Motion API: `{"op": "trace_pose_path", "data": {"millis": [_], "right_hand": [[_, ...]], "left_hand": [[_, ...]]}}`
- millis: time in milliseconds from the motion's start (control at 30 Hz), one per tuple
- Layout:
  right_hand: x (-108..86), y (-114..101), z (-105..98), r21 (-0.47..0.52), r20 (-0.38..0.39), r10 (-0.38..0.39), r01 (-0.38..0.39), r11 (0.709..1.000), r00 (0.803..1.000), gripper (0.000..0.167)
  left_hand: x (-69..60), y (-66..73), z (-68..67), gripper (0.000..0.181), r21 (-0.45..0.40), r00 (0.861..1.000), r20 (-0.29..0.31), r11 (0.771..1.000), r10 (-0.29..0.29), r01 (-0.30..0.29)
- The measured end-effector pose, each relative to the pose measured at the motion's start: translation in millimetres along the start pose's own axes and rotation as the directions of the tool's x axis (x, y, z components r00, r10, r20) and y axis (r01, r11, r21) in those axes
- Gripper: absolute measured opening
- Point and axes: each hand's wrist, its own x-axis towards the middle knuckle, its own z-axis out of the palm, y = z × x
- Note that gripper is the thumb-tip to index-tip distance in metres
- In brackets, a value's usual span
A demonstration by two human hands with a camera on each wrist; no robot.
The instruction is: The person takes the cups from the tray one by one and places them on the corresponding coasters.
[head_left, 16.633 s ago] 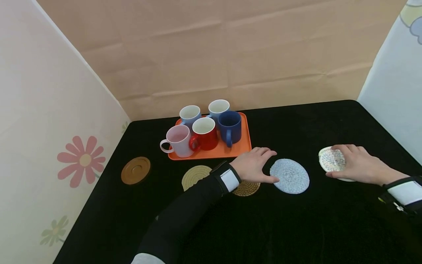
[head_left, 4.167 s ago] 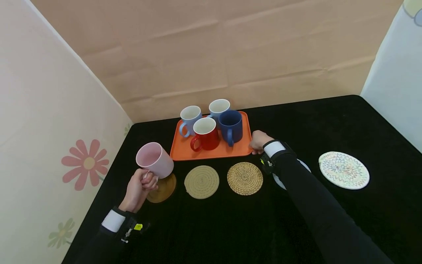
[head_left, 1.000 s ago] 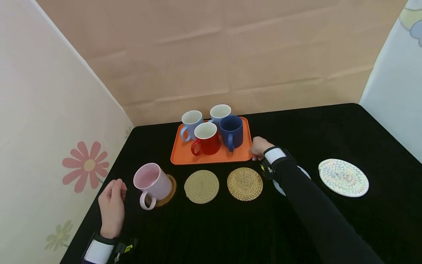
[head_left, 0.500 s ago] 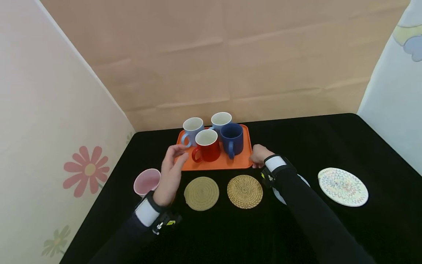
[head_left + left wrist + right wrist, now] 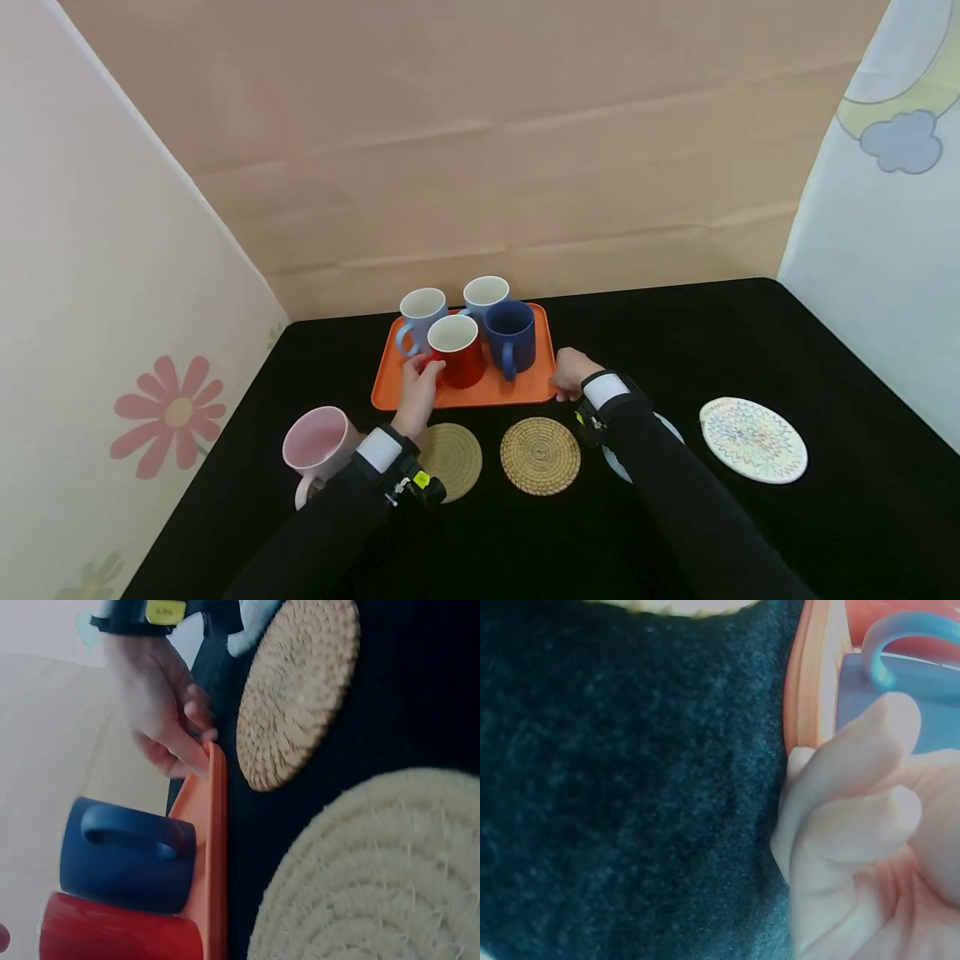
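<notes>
My left hand [image 5: 417, 395] is at the handle of the red mug [image 5: 467, 363], thumb and fingers closing about it. That mug stands on the orange tray [image 5: 386, 388]; in the left wrist view the red mug [image 5: 120, 930] shows without its handle. My right hand [image 5: 573, 372] pinches the tray's near right corner, its fingers [image 5: 855, 825] curled at the edge in the right wrist view. Behind the red mug are two light blue mugs [image 5: 422, 310], and a dark blue mug [image 5: 512, 335] stands to its right. The pink mug [image 5: 318, 442] sits at the left, partly behind my left sleeve.
In front of the tray lie a beige woven coaster [image 5: 457, 458] and a brown wicker coaster [image 5: 540, 456]. A pale blue coaster [image 5: 617, 465] is partly under my right arm. A patterned white coaster [image 5: 753, 440] lies at the right of the black table [image 5: 660, 350].
My left hand set the pink mug on the brown wooden coaster, let go, then moved right and forward to the red mug's handle. My right hand has stayed at the tray corner.
</notes>
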Motion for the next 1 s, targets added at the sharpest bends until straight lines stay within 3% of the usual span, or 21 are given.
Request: {"op": "trace_pose_path", "data": {"millis": [300,467,667,800,1000], "right_hand": [[4.9,-10.2,-6.5,-0.027,-0.010,-0.007,0.007,1.000,1.000,0.011],[4.9,-13.7,-7.7,-0.021,-0.010,-0.013,0.013,1.000,1.000,0.008],[3.5,-16.4,-9.0,-0.008,0.003,-0.011,0.011,1.000,1.000,0.004],[2.5,-19.0,-12.9,-0.006,-0.004,-0.007,0.007,1.000,1.000,0.004],[-2.0,-22.0,-14.3,-0.016,-0.001,0.006,-0.006,1.000,1.000,0.004]], "left_hand": [[10.0,3.4,-6.0,0.043,0.044,1.000,-0.007,0.999,-0.013,0.013],[12.0,3.8,-9.4,0.030,0.086,0.998,-0.017,0.994,-0.061,0.062],[14.2,8.4,-15.5,0.029,0.187,0.988,0.087,0.976,-0.128,0.110],[14.4,13.1,-18.2,0.032,0.180,0.969,0.193,0.976,-0.154,0.120],[14.9,13.0,-19.4,0.035,0.030,0.913,0.342,0.974,-0.221,0.225]]}}
